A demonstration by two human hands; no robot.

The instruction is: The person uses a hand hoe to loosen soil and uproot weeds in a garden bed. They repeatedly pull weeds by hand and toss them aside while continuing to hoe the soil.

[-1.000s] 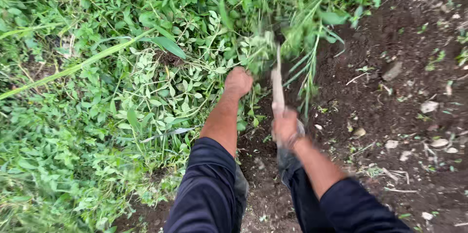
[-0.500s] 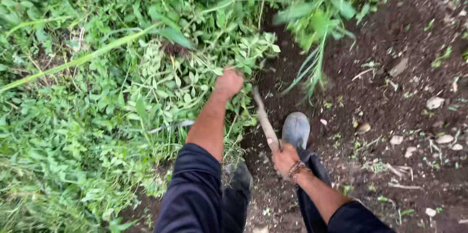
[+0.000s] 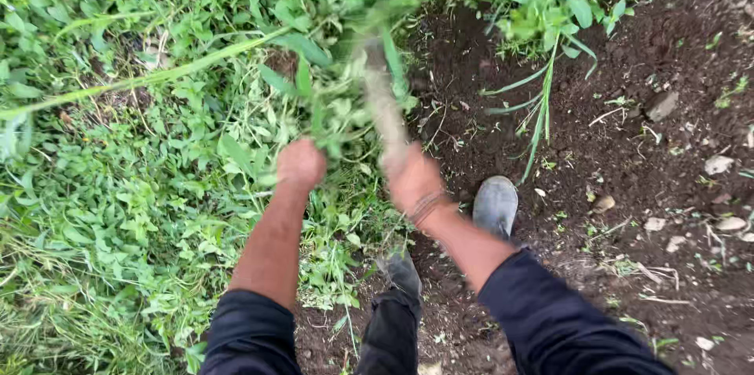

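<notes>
Right hand [image 3: 412, 179] around wooden handle [image 3: 382, 108]

A pale wooden tool handle [image 3: 383, 112], long and thin, stands steeply over the line where green growth meets dark bare soil. It is blurred, and its upper end is lost in leaves, so the head of the tool cannot be made out. Its lower end sits inside the closed right hand [image 3: 412, 179]. A loose clump of green weeds [image 3: 345, 100], broad leaves mixed with narrow grass blades, hangs just above the closed left hand [image 3: 300, 164], which grips its stems, and brushes against the handle.
</notes>
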